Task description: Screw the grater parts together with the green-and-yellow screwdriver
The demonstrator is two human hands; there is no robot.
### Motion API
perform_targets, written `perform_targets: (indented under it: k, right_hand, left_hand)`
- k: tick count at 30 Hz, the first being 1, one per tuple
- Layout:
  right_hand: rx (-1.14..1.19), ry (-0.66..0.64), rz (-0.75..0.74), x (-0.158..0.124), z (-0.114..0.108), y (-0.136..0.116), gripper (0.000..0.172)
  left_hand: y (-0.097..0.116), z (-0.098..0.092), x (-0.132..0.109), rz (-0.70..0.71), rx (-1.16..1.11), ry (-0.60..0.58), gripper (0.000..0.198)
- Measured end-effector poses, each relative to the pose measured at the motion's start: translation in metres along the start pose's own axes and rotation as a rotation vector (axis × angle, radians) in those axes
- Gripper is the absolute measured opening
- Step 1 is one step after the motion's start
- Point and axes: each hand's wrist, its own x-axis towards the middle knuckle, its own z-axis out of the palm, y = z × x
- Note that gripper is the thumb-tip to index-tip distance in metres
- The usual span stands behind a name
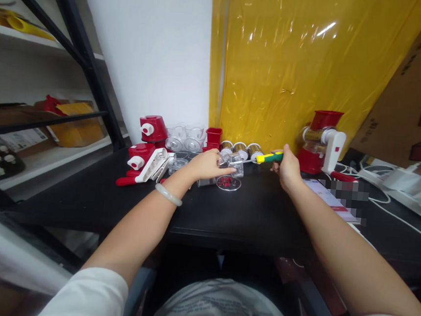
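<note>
My left hand [210, 165] is closed around a clear plastic part [237, 165] a little above the black table. A screwdriver [270, 157] with a green and yellow handle lies level in my right hand [288, 165], whose fingers are wrapped round the handle's end. Its shaft points left, and the tip reaches the clear part; I cannot make out exactly where it touches. Just below the left hand, a clear round dish [229, 182] holds small red pieces. Behind the hands stand several drum graters [240, 150] and a red square hopper [213, 137].
At the right stands an assembled red and white rotary grater [317, 143], near a phone [334, 201] and a white power strip [414, 183] with cables. Red housings [153, 128], white crank handles [156, 165] and clear bases [186, 137] sit at the left. A shelf rack [61, 137] flanks the table [238, 219].
</note>
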Motion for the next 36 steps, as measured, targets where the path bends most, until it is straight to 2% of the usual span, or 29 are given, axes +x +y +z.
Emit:
perform_targets:
  k: [4,8,11,16,22,24,27,31,36]
  right_hand:
    - [0.013,-0.01,0.022,-0.0028,0.0019,0.0005,0.024]
    - [0.11,0.0,0.103,-0.0011,0.0023,0.0005,0.013]
    - [0.182,-0.031,0.156,0.0014,0.0007,0.0004,0.015]
    - [0.238,-0.062,0.145,0.0016,-0.0009,0.0006,0.028]
    - [0.082,-0.023,0.071,0.0011,0.0002,0.0013,0.045]
    - [0.038,-0.023,0.049,0.0003,0.0003,0.0017,0.043]
    - [0.047,-0.028,0.048,-0.0015,0.0017,0.0015,0.03]
    - [0.143,-0.002,0.133,-0.0031,0.0049,-0.0017,0.017]
    - [0.251,-0.016,0.21,-0.0025,0.0046,-0.0047,0.012]
  left_hand:
    - [-0.0026,0.0019,0.0012,0.026,0.006,0.002,0.056]
    - [-0.0036,0.0031,0.0017,0.034,-0.002,0.015,0.055]
    - [-0.004,0.0036,0.002,0.036,0.003,0.014,0.056]
    - [-0.0044,0.0031,0.0022,0.043,0.001,0.011,0.058]
    - [-0.0046,0.0027,0.0025,0.05,0.017,0.001,0.059]
    - [-0.0051,0.0031,0.0028,0.044,0.018,0.003,0.058]
    - [-0.0054,0.0036,0.0029,0.043,0.016,0.006,0.059]
    - [-0.0042,0.0035,0.002,0.025,0.009,0.006,0.058]
    - [-0.003,0.0028,0.0017,0.021,0.014,0.003,0.058]
